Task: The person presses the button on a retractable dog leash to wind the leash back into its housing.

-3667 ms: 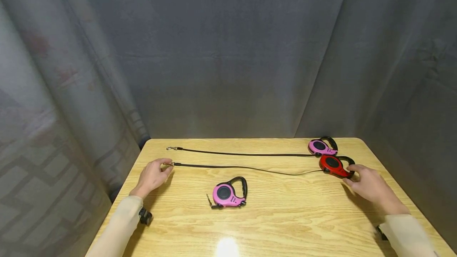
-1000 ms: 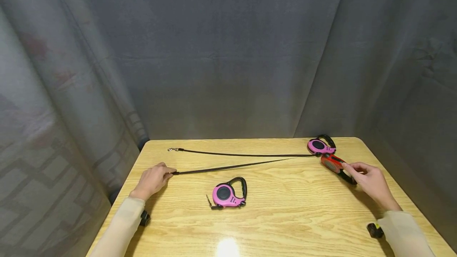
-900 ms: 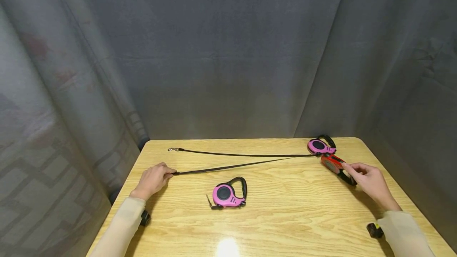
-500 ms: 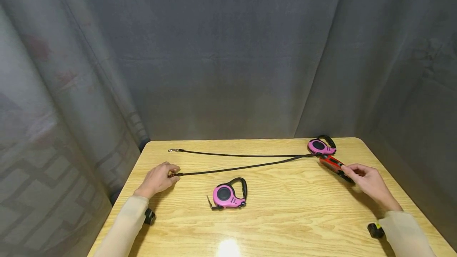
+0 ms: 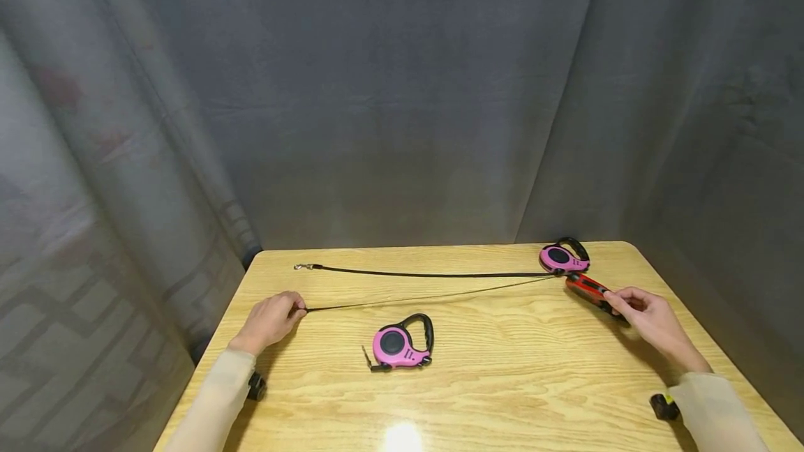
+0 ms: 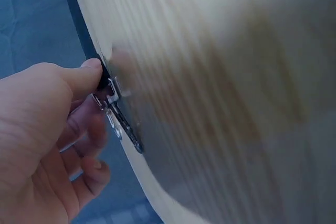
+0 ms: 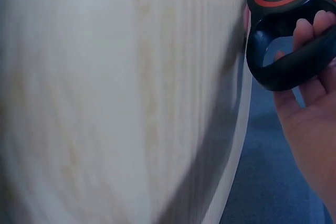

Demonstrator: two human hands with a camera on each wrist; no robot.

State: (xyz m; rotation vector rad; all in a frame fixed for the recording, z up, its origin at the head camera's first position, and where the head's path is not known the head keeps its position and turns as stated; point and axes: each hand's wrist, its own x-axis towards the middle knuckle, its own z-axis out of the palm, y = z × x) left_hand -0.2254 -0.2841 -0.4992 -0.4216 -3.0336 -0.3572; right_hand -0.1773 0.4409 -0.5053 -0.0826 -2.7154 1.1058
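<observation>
In the head view, my left hand [image 5: 270,319] pinches the left end of the black leash strap [image 5: 326,308]. The left wrist view shows thumb and finger at the strap's end, with the metal snap clip [image 6: 126,127] hanging beside them. My right hand [image 5: 650,316] holds the red retractable leash [image 5: 587,289], which is tilted up on edge. Fingers pass through its black loop handle [image 7: 275,74] in the right wrist view. Its strap runs across the table between both hands, thin and seen edge-on. The red casing's front end is close to a pink retractable leash [image 5: 557,257].
The back pink leash has its strap [image 5: 402,273] laid out leftward, ending in a metal clip [image 5: 303,267]. Another pink retractable leash [image 5: 392,342] lies mid-table, its strap drawn in. Grey curtains [image 5: 402,124] stand behind the wooden table [image 5: 502,382].
The red leash, flat on the table earlier, is now gripped and tilted on edge. My left hand and the strap's end have come nearer. The strap has turned from broad to thin in view.
</observation>
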